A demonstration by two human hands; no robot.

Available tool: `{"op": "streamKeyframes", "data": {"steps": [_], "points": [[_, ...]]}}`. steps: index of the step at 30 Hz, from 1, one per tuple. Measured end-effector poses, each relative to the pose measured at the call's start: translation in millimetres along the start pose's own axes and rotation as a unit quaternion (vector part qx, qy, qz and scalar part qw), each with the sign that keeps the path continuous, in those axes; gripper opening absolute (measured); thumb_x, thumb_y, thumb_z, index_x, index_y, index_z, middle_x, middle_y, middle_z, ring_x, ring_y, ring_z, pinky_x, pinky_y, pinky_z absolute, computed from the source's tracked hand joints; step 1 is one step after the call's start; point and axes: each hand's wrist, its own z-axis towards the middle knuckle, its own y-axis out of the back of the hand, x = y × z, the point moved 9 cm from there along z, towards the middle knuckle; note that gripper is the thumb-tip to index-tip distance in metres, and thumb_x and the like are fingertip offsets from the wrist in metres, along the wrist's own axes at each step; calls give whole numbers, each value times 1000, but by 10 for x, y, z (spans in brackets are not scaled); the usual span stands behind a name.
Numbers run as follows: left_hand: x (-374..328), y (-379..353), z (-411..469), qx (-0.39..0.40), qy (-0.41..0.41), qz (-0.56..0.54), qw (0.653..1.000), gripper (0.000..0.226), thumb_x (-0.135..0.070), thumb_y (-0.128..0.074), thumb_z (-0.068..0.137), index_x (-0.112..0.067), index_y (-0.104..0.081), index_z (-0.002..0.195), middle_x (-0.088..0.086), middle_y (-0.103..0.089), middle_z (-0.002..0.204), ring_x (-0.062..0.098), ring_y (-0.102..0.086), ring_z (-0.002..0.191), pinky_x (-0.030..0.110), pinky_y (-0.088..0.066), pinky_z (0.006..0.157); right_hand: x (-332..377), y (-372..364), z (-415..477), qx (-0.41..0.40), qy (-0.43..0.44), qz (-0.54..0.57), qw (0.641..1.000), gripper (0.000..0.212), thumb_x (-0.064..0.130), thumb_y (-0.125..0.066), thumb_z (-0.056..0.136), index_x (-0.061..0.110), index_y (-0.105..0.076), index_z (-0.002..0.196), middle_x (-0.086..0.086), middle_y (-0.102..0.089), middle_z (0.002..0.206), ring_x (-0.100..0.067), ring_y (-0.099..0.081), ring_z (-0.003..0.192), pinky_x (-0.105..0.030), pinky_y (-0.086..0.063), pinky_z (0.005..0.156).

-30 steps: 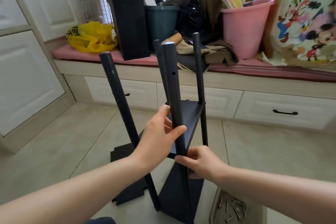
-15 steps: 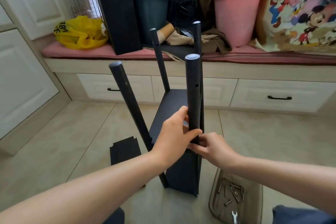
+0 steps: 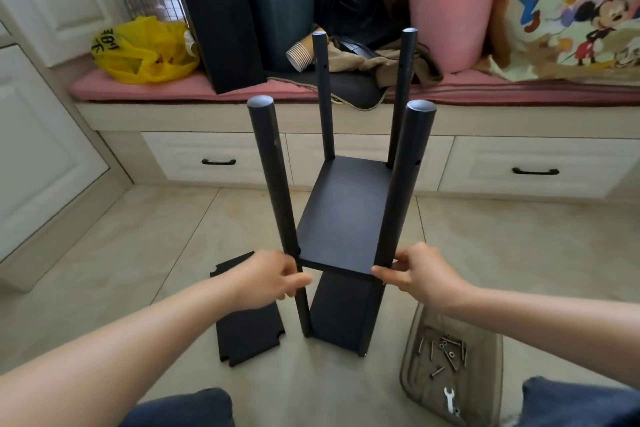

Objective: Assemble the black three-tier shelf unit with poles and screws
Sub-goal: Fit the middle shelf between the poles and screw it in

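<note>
The black shelf unit stands upright on the floor tiles in front of me. Its upper board (image 3: pixel 341 215) sits between several black poles, and a lower board (image 3: pixel 341 308) shows beneath it. My left hand (image 3: pixel 268 279) grips the near left pole (image 3: pixel 273 177) at the level of the upper board. My right hand (image 3: pixel 417 274) pinches the near right pole (image 3: pixel 403 180) at the board's front corner. Two far poles (image 3: pixel 323 94) rise behind. A loose black board (image 3: pixel 244 326) lies flat on the floor to the left.
A brownish tray (image 3: pixel 412 378) at the lower right holds several screws (image 3: pixel 445 354) and a small wrench (image 3: pixel 449 400). Behind runs a window bench with drawers (image 3: pixel 533 166), a pink bucket (image 3: pixel 453 10), a dark bin, a yellow bag (image 3: pixel 145 52) and a tall black box (image 3: pixel 216 10).
The unit has turned and now stands square to me. My left hand left the right pole and took the left pole. My right hand stays low on the right pole.
</note>
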Motion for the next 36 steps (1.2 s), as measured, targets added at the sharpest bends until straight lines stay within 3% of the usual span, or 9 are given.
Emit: {"op": "streamKeyframes", "data": {"steps": [3,5,8,11,15,21,26,31,36], "points": [[168,208,55,-73,30,1,997,32,-53,-63,94,-22,-67,94,-5,-70,88,9,-67,82,25,-56,75,9,-15,14,7,-1,8,1000,30,35,-71,89,15,-74,111,11,-73,87,5,-66,71,-11,-52,63],[168,338,64,-134,28,-18,990,31,-49,-69,91,-20,-64,102,-5,-67,92,11,-65,84,27,-56,74,-13,-19,28,9,-15,38,999,31,31,-71,89,14,-73,114,3,-75,95,-6,-70,85,-24,-60,76],[126,552,28,-215,5,-93,972,34,-40,-75,88,-24,-56,111,-10,-62,102,8,-63,86,20,-50,67,-30,-19,22,13,-24,67,997,32,28,-72,89,13,-72,117,1,-75,98,-12,-71,91,-31,-61,81],[28,625,22,-200,-46,-162,965,40,-29,-75,90,-40,-49,117,-22,-58,102,-3,-59,86,17,-50,74,-42,-16,29,18,-24,65,997,32,28,-72,89,13,-72,117,0,-76,98,-14,-71,92,-32,-61,82],[-87,620,-1,-193,-78,-182,961,30,-18,-72,93,-36,-57,112,-18,-65,102,0,-64,96,27,-54,91,-85,26,81,19,-29,56,998,31,27,-72,90,9,-72,114,-2,-75,97,-14,-71,92,-30,-61,80],[-257,515,-57,-204,-115,-197,952,34,-16,-71,94,-45,-55,102,-18,-67,101,3,-66,96,9,-48,73,-93,264,174,55,-25,-22,998,24,28,-71,91,11,-74,108,-5,-76,94,-24,-73,91,-41,-59,87],[-498,397,-48,-200,-145,-201,948,28,-20,-71,94,-27,-65,121,-7,-71,106,7,-67,95,18,-55,83,-165,523,206,-1,-21,-52,998,16,19,-65,95,15,-68,111,-6,-75,99,-25,-71,93,-46,-58,87],[-815,227,-45,-176,-174,-182,952,37,-26,-70,93,-24,-61,130,-7,-70,107,3,-66,92,9,-51,75,-309,719,151,-42,-45,1,998,18,14,-59,99,23,-53,113,-1,-69,105,-17,-67,98,-30,-59,73],[-1124,18,-97,-174,-216,-171,945,35,-27,-73,91,-25,-61,124,-13,-67,96,-11,-62,86,6,-49,71,-441,865,121,-65,-54,38,996,28,8,-54,100,25,-49,122,1,-66,103,-15,-65,99,-23,-55,67]]}}
